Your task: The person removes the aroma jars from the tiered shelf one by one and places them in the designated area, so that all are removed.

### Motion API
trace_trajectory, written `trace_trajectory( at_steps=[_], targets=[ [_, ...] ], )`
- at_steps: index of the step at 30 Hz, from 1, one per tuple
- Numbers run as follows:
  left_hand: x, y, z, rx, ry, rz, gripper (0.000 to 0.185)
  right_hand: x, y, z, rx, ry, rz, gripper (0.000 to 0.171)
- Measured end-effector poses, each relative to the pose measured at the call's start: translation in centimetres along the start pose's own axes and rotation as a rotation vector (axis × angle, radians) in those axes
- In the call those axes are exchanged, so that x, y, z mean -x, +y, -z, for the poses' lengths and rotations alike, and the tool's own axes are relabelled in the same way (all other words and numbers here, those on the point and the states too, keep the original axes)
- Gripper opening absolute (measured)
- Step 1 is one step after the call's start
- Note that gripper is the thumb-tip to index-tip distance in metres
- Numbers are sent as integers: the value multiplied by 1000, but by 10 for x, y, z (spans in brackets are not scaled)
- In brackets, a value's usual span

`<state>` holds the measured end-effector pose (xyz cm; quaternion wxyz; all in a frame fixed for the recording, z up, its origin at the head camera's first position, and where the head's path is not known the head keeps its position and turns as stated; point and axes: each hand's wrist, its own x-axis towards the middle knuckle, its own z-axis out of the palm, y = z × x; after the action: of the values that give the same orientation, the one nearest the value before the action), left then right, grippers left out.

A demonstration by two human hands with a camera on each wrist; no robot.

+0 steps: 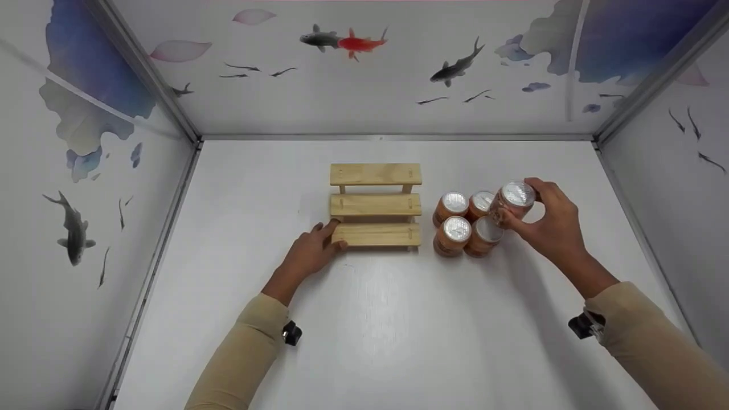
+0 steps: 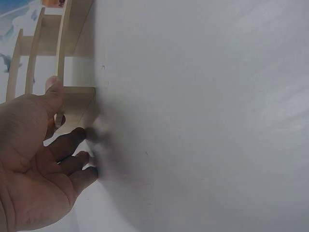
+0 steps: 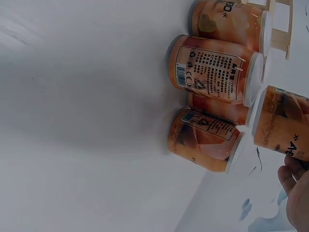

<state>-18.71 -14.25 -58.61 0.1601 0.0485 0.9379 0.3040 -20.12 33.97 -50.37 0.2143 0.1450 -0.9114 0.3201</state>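
A three-step wooden rack [image 1: 376,205] stands mid-table. My left hand [image 1: 336,236] holds its near left corner, thumb on the lowest step and curled fingers against the side. The left wrist view shows the same hold of that hand [image 2: 67,108] on the rack [image 2: 72,94]. My right hand [image 1: 517,204] grips an orange can with a silver lid [image 1: 519,193], lifted just above the far right of several like cans [image 1: 454,234] grouped right of the rack. In the right wrist view the held can [image 3: 282,123] hangs beside the standing cans [image 3: 217,67], with only my fingertips [image 3: 294,193] showing.
The white table [image 1: 387,341] is walled on three sides by panels painted with fish [image 1: 353,41]. Metal frame rails run along the table's left [image 1: 159,256] and right edges. Bare table lies in front of the rack and cans.
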Motion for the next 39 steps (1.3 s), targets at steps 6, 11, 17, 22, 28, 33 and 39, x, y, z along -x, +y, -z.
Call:
trace_trajectory(
  at_steps=[6, 11, 17, 22, 28, 33, 39],
  targets=[
    [-2, 0, -1, -19, -2, 11, 73, 5, 6, 4, 5, 11, -9, 68],
    [-2, 1, 0, -20, -5, 13, 75, 11, 9, 8, 7, 22, -22, 68],
    [-1, 1, 1, -13, -1, 3, 76, 16, 13, 14, 25, 32, -40, 68],
    [-1, 1, 0, -10, -6, 6, 78, 19, 15, 17, 20, 37, -53, 68],
    [-2, -1, -1, -11, -2, -1, 76, 24, 19, 18, 29, 45, -60, 67],
    [2, 1, 0, -5, -3, -13, 73, 27, 20, 17, 21, 51, -65, 67],
    [1, 0, 0, -8, -2, -14, 74, 31, 24, 14, 40, 33, -62, 68]
  ],
)
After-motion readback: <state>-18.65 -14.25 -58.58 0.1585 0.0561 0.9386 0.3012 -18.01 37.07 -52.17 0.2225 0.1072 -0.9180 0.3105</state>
